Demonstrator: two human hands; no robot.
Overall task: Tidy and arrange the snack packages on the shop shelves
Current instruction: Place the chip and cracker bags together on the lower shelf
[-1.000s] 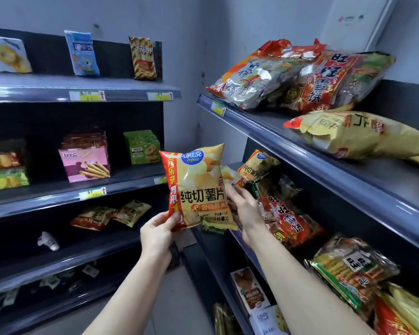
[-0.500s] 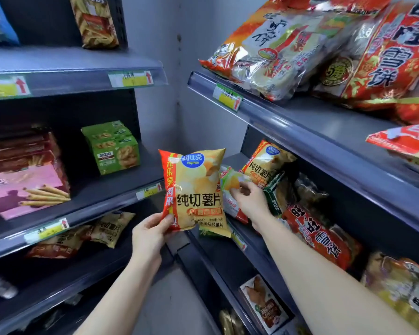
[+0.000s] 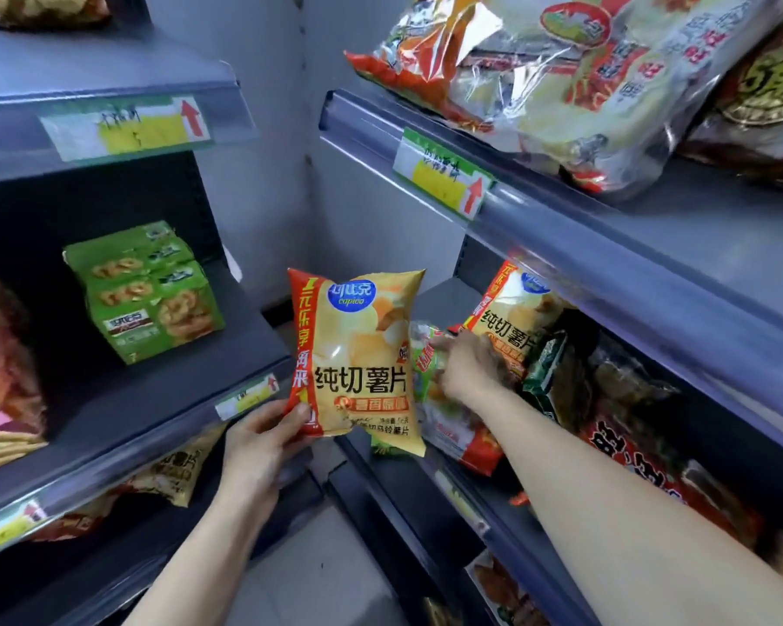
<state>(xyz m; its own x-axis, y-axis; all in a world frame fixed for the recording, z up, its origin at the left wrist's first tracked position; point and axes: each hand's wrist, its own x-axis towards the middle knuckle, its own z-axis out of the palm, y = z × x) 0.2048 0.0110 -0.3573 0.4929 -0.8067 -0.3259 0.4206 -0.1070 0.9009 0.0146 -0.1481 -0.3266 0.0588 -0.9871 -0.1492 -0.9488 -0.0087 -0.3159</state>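
Note:
My left hand [image 3: 256, 442] grips the lower left corner of a yellow and red potato chip bag [image 3: 358, 359], holding it upright in the corner between the two shelf units. My right hand [image 3: 469, 365] reaches into the middle right shelf [image 3: 462, 499] and rests on a green and red snack bag [image 3: 430, 368] lying there. A second yellow chip bag [image 3: 514, 318] leans just behind that hand. Whether the right fingers are closed around a bag is not clear.
Big rice cracker bags [image 3: 584, 70] lie on the upper right shelf, overhanging its edge. Green biscuit boxes [image 3: 143, 289] stand on the middle left shelf. Dark and red packets [image 3: 629, 426] fill the right shelf further along. More bags lie on the shelves below.
The view has moved closer into the corner. My right hand has slid deeper onto the green and red bag on the shelf. The left hand keeps holding the chip bag.

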